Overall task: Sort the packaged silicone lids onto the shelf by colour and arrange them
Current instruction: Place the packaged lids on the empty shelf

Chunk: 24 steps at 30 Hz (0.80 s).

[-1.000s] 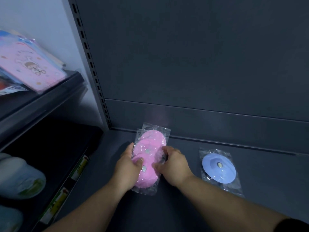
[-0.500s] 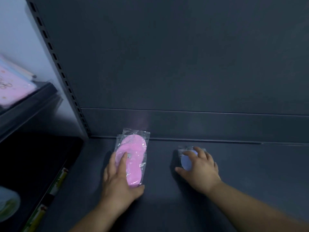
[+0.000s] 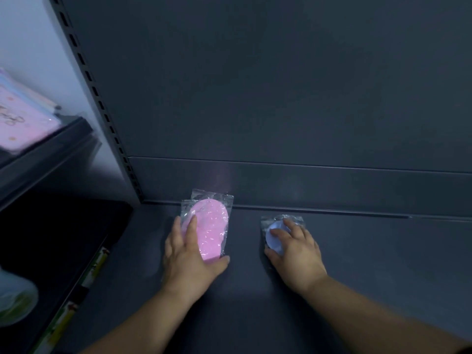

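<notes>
Pink lids (image 3: 212, 226): two round, clear-bagged
Blue lid (image 3: 272, 240): one, round
Left grip (image 3: 189, 261): flat, open atop pink
Right grip (image 3: 298, 254): loose atop blue

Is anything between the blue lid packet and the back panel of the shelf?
Nothing visible. The right hand rests on the blue lid packet; only bare shelf shows between it and the back panel. The pink lid packets lie apart, to the left.
</notes>
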Motion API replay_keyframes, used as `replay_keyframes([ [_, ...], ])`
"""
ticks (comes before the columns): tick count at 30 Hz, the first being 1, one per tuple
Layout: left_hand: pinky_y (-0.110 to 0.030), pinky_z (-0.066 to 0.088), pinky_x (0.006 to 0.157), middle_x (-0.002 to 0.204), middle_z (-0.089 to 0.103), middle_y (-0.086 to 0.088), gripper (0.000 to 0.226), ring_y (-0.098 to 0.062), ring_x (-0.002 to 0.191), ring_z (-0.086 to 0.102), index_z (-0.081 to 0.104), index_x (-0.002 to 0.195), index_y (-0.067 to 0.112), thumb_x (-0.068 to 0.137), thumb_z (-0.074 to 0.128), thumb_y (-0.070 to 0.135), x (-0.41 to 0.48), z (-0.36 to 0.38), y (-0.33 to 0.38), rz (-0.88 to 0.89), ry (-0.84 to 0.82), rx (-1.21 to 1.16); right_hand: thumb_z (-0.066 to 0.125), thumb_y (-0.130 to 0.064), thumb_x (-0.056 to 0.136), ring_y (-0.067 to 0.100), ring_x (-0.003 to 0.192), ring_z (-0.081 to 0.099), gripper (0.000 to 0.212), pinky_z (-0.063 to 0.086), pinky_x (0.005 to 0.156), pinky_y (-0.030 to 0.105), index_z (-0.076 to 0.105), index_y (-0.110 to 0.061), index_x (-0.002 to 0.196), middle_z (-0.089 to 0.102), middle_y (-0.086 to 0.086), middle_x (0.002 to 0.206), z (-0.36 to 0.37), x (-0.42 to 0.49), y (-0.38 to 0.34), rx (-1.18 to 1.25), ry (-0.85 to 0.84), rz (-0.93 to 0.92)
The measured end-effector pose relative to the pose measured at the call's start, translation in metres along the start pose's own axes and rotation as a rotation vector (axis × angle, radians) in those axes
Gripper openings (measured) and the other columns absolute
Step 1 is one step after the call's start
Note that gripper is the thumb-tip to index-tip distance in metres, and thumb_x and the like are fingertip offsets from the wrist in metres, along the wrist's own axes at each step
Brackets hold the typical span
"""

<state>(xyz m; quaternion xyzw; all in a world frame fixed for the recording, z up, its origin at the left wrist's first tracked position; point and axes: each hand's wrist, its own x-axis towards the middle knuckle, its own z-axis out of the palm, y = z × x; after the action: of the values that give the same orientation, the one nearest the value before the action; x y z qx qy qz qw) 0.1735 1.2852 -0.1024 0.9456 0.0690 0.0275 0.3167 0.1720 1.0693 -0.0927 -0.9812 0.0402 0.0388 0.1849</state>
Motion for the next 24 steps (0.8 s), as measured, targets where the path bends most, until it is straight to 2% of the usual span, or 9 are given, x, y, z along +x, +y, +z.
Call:
replay_keyframes([
  [5, -0.037, 0.018, 0.117, 0.158, 0.001, 0.007, 0.095, -0.023, 0.143, 0.012, 0.011, 0.149, 0.035, 0.073, 0.062, 0.058, -0.003, 0.007, -0.004, -0.013, -0.012, 0.094, 0.044, -0.051, 0.094, 0.022, 0.146, 0.008, 0.052, 0.011, 0.119, 0.040, 0.036, -0.034, 0.142, 0.009, -0.006, 0.159, 0.001, 0.003, 0.003, -0.009, 0.019, 0.020],
  [11, -0.038, 0.007, 0.119, 0.159, -0.003, 0.002, 0.101, -0.026, 0.145, 0.003, 0.007, 0.150, 0.034, 0.071, 0.059, 0.070, -0.004, 0.001, -0.003, 0.008, -0.028, 0.196, 0.041, -0.056, 0.093, 0.023, 0.146, 0.008, 0.055, 0.011, 0.119, 0.044, 0.032, -0.034, 0.143, 0.011, -0.004, 0.159, -0.005, 0.006, 0.006, -0.019, 0.014, 0.060],
  [13, -0.039, 0.002, 0.119, 0.159, -0.005, 0.001, 0.103, -0.028, 0.146, -0.002, 0.004, 0.151, 0.033, 0.071, 0.052, 0.077, -0.008, -0.002, 0.005, 0.038, -0.019, 0.243, 0.041, -0.060, 0.091, 0.022, 0.146, 0.009, 0.060, 0.010, 0.119, 0.044, 0.031, -0.034, 0.144, 0.014, -0.004, 0.159, -0.011, 0.000, 0.007, -0.025, 0.027, 0.054],
  [16, -0.041, 0.002, 0.117, 0.160, 0.002, -0.001, 0.101, -0.026, 0.146, -0.001, 0.016, 0.151, 0.028, 0.065, 0.032, 0.080, -0.021, -0.003, 0.025, 0.172, 0.038, 0.259, 0.043, -0.058, 0.090, 0.018, 0.144, 0.015, 0.061, 0.010, 0.119, 0.041, 0.030, -0.034, 0.145, 0.019, -0.005, 0.157, -0.024, -0.019, 0.015, -0.027, 0.035, 0.044],
  [17, -0.040, 0.001, 0.117, 0.161, 0.002, -0.002, 0.098, -0.025, 0.147, -0.002, 0.017, 0.151, 0.027, 0.068, 0.031, 0.077, -0.026, -0.002, 0.033, 0.214, 0.021, 0.276, 0.044, -0.056, 0.091, 0.017, 0.143, 0.019, 0.060, 0.013, 0.119, 0.038, 0.030, -0.035, 0.145, 0.021, -0.006, 0.156, -0.029, -0.026, 0.020, -0.024, 0.033, 0.045],
  [20, -0.037, 0.001, 0.119, 0.160, -0.007, 0.000, 0.083, -0.023, 0.147, -0.007, 0.005, 0.152, 0.030, 0.085, 0.041, 0.066, -0.042, 0.005, 0.065, 0.298, -0.129, 0.398, 0.046, -0.052, 0.091, 0.016, 0.135, 0.033, 0.057, 0.027, 0.111, 0.032, 0.034, -0.033, 0.143, 0.034, -0.007, 0.148, -0.047, -0.051, 0.043, 0.009, 0.030, 0.073],
  [24, -0.035, 0.015, 0.118, 0.160, 0.007, 0.001, 0.078, -0.022, 0.146, 0.008, 0.014, 0.151, 0.027, 0.088, 0.045, 0.061, -0.069, 0.024, 0.119, 0.399, -0.296, 0.430, 0.048, -0.054, 0.090, 0.019, 0.125, 0.045, 0.054, 0.040, 0.098, 0.032, 0.040, -0.029, 0.138, 0.043, -0.004, 0.137, -0.078, -0.098, 0.093, 0.004, 0.041, 0.168],
])
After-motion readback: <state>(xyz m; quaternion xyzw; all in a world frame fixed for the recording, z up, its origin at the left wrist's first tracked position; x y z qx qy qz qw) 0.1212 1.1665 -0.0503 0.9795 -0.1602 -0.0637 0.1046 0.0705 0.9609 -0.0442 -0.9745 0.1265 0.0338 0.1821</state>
